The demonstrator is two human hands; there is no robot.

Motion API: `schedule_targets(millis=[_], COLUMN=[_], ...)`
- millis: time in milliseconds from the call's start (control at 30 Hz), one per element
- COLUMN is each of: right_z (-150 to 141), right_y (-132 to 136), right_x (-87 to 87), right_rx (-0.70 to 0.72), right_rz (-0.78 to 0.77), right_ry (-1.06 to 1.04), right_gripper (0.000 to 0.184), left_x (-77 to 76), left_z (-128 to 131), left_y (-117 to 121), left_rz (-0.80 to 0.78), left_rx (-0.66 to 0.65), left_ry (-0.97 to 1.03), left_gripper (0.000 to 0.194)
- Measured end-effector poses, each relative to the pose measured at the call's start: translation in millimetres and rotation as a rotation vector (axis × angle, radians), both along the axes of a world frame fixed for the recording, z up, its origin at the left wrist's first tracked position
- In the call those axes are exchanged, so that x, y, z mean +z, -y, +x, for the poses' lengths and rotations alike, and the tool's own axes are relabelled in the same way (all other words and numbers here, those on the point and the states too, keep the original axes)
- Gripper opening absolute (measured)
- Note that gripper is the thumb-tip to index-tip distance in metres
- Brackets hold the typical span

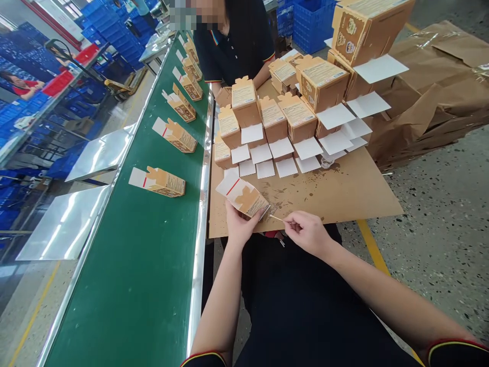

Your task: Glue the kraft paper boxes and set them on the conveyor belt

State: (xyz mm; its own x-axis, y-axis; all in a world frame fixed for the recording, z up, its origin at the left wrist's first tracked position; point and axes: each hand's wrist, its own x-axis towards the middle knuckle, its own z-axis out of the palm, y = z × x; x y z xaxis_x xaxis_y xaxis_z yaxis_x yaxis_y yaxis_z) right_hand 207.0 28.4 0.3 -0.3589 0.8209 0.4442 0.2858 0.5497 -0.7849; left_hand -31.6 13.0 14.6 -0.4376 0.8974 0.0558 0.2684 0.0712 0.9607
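Note:
My left hand (pixel 239 224) grips a small brown carton (pixel 244 196) with a white flap and a red line, held tilted at the near edge of a cardboard sheet (pixel 344 193). My right hand (pixel 307 232) pinches a thin stick (pixel 275 218) whose tip points at the carton's end. Behind them, several like cartons (pixel 275 117) stand stacked in rows with white flaps hanging open.
A green conveyor belt (pixel 145 255) runs along my left with several cartons (pixel 164 182) lying on it. A person in a dark shirt (pixel 237 41) sits across the cardboard sheet. Brown paper wrapping (pixel 431 92) lies at right; blue crates (pixel 305 20) stand beyond.

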Motion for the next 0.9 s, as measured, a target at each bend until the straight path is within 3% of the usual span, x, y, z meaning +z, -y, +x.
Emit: schedule_targets(millis=[167, 367, 633, 733, 900], right_z=[22.8, 27.4, 26.4, 30.4, 47.1], right_y=[3.0, 15.1, 13.8, 8.0, 2.6], right_x=[11.7, 24.4, 29.3, 30.1, 29.1], right_rx=[-0.067, -0.134, -0.086, -0.089, -0.154], right_rz=[-0.069, -0.148, -0.206, -0.21, -0.198], right_ry=[-0.056, -0.067, -0.044, -0.048, -0.093], right_gripper=[0.022, 0.023, 0.023, 0.027, 0.028], left_x=[-4.1, -7.5, -12.1, -8.2, 11.7], left_z=[6.8, 13.5, 22.8, -4.7, -122.1], left_y=[4.3, 9.2, 3.0, 6.8, 52.3], left_rz=[0.007, 0.029, 0.018, 0.049, 0.179], left_rx=[0.05, 0.085, 0.083, 0.169, 0.605], left_ry=[-0.104, -0.171, -0.221, -0.211, -0.136], left_gripper=[0.089, 0.088, 0.079, 0.084, 0.105])
